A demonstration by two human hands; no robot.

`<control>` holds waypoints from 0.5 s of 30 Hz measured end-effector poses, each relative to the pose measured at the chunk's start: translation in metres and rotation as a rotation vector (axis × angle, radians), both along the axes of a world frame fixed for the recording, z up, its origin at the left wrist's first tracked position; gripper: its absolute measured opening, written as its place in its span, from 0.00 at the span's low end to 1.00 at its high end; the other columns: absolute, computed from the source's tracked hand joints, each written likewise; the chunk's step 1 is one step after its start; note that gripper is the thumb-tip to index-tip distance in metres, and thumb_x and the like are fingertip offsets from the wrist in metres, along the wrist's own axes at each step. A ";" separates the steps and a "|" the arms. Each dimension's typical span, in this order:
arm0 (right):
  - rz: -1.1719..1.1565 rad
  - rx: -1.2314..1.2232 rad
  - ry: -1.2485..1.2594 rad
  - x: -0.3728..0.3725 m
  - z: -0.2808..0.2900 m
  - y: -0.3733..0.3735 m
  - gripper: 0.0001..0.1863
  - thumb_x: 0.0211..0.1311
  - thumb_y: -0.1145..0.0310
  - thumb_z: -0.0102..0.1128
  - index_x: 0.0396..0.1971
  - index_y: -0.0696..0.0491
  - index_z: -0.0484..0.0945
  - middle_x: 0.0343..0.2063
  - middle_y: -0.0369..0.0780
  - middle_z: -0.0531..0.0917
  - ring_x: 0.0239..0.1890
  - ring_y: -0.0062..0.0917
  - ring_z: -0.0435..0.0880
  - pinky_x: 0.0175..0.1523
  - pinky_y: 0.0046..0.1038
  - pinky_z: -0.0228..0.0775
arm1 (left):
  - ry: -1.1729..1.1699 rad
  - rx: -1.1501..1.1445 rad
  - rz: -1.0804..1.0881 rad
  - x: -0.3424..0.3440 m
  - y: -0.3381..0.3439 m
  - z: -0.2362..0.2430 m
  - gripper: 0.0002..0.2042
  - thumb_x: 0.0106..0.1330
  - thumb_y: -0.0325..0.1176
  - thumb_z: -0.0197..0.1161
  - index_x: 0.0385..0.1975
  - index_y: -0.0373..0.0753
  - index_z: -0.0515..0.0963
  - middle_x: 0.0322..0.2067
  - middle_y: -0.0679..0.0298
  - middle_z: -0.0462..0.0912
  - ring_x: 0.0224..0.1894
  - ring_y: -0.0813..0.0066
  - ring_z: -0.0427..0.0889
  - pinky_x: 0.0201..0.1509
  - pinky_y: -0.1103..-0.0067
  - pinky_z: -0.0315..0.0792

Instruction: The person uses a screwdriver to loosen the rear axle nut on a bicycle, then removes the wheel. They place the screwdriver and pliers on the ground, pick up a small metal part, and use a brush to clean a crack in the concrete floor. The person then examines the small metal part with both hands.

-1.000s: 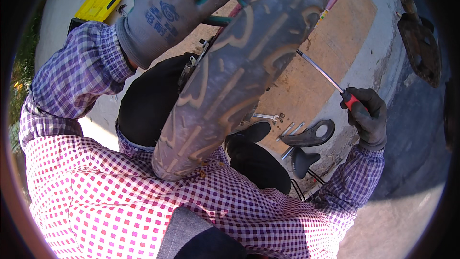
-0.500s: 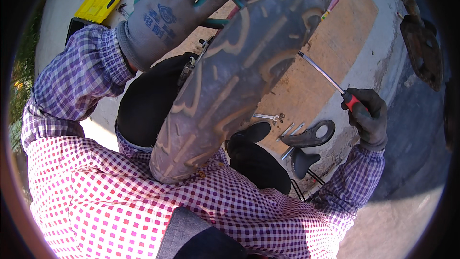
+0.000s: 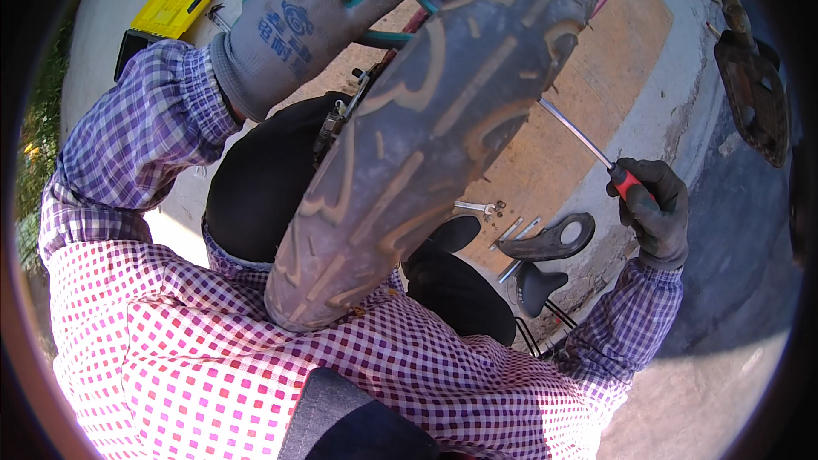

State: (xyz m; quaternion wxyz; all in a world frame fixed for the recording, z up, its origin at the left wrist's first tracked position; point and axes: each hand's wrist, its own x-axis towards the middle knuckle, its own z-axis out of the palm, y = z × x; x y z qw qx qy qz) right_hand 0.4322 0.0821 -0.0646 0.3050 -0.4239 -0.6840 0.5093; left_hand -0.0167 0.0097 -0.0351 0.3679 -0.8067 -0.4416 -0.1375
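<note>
Two gloved hands are flanking a treaded tyre (image 3: 426,136), which is standing between the person's black-clad knees (image 3: 260,183). Its long axis is slanting from the checked garment (image 3: 213,349) at lower left toward the upper right. The left hand (image 3: 302,21) is spreading its fingers wide beside the tyre's upper left flank; whether they are gripping anything, I cannot tell. The right hand's (image 3: 660,209) fingers are curling closed around the handle of a screwdriver (image 3: 596,151), whose shaft is pointing up-left to the tyre's right edge. Beneath, a tan board (image 3: 609,77) is covering part of the concrete ground (image 3: 102,43). A wrench (image 3: 477,206) is lying on the board, and a saddle (image 3: 538,287) is resting near its edge. Outdoors, sunlight is falling on the ground, and plants (image 3: 51,102) are growing at far left.
</note>
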 end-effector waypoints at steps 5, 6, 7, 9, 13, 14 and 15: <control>0.003 0.000 0.000 -0.002 0.000 0.001 0.22 0.53 0.68 0.68 0.47 0.64 0.82 0.31 0.46 0.87 0.21 0.18 0.78 0.25 0.21 0.70 | 0.103 0.086 0.013 -0.003 0.002 0.004 0.31 0.61 0.42 0.66 0.65 0.38 0.70 0.47 0.55 0.77 0.49 0.56 0.79 0.51 0.62 0.77; 0.004 -0.002 0.000 -0.002 0.000 0.001 0.22 0.53 0.68 0.67 0.47 0.64 0.82 0.31 0.46 0.87 0.21 0.18 0.78 0.25 0.21 0.70 | 0.098 0.053 0.033 -0.005 0.002 0.004 0.31 0.61 0.42 0.67 0.65 0.38 0.70 0.46 0.56 0.77 0.46 0.57 0.80 0.49 0.63 0.77; 0.005 0.007 0.000 -0.003 -0.001 0.002 0.21 0.53 0.68 0.67 0.46 0.64 0.82 0.31 0.46 0.87 0.21 0.18 0.78 0.25 0.21 0.69 | 0.061 0.031 -0.013 -0.006 0.002 0.005 0.30 0.61 0.41 0.66 0.64 0.38 0.70 0.46 0.56 0.77 0.45 0.58 0.80 0.47 0.64 0.78; 0.008 0.025 0.000 -0.005 -0.002 0.003 0.21 0.53 0.69 0.66 0.46 0.64 0.82 0.31 0.45 0.87 0.21 0.18 0.78 0.25 0.21 0.68 | 0.072 0.011 -0.006 -0.008 0.002 0.005 0.30 0.61 0.40 0.66 0.64 0.38 0.71 0.46 0.56 0.77 0.45 0.58 0.80 0.46 0.64 0.78; -0.033 0.002 -0.024 -0.011 -0.007 0.005 0.19 0.54 0.69 0.64 0.45 0.64 0.83 0.30 0.45 0.87 0.20 0.17 0.77 0.24 0.20 0.67 | 0.123 -0.044 0.034 -0.013 0.005 0.004 0.28 0.62 0.37 0.64 0.63 0.38 0.71 0.45 0.56 0.78 0.44 0.59 0.80 0.45 0.65 0.78; -0.036 -0.006 -0.026 -0.013 -0.008 0.006 0.19 0.54 0.70 0.64 0.45 0.64 0.83 0.30 0.45 0.87 0.20 0.17 0.76 0.24 0.20 0.67 | 0.138 -0.061 0.043 -0.014 0.007 0.004 0.28 0.62 0.37 0.64 0.63 0.38 0.71 0.45 0.55 0.78 0.43 0.59 0.80 0.44 0.66 0.79; -0.060 -0.023 -0.027 -0.014 -0.010 0.006 0.19 0.54 0.70 0.64 0.45 0.64 0.83 0.30 0.45 0.87 0.20 0.17 0.76 0.24 0.20 0.66 | 0.149 -0.076 0.053 -0.015 0.008 0.003 0.28 0.62 0.36 0.64 0.63 0.38 0.71 0.44 0.55 0.78 0.43 0.59 0.80 0.44 0.66 0.79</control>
